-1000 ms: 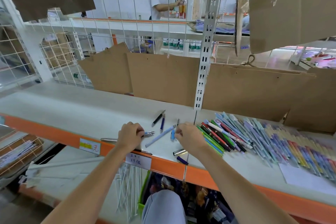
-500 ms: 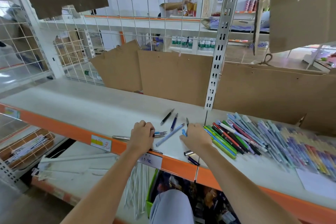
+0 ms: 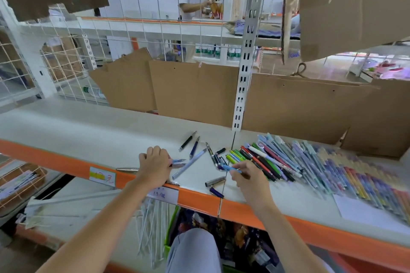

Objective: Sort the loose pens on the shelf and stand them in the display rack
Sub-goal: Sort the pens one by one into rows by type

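Loose pens lie on the white shelf (image 3: 88, 131): a black pen (image 3: 187, 141), a dark blue pen (image 3: 194, 147), a pale blue pen (image 3: 188, 167) and a silver cap (image 3: 214, 181). My left hand (image 3: 155, 165) is curled round a few metallic pens (image 3: 178, 162) near the shelf's front edge. My right hand (image 3: 248, 175) pinches a bright blue pen (image 3: 231, 169) just left of a sorted row of coloured pens (image 3: 299, 162). No display rack is in view.
Cardboard sheets (image 3: 195, 93) stand along the back of the shelf, with a slotted upright post (image 3: 244, 73) in the middle. A white paper (image 3: 363, 208) lies at the right front. The shelf has an orange front lip (image 3: 199, 200). A person stands far behind the wire grid.
My right hand has moved to the right and lifted the bright blue pen off the shelf, uncovering short dark pens beneath. The left hand keeps its grip in place.
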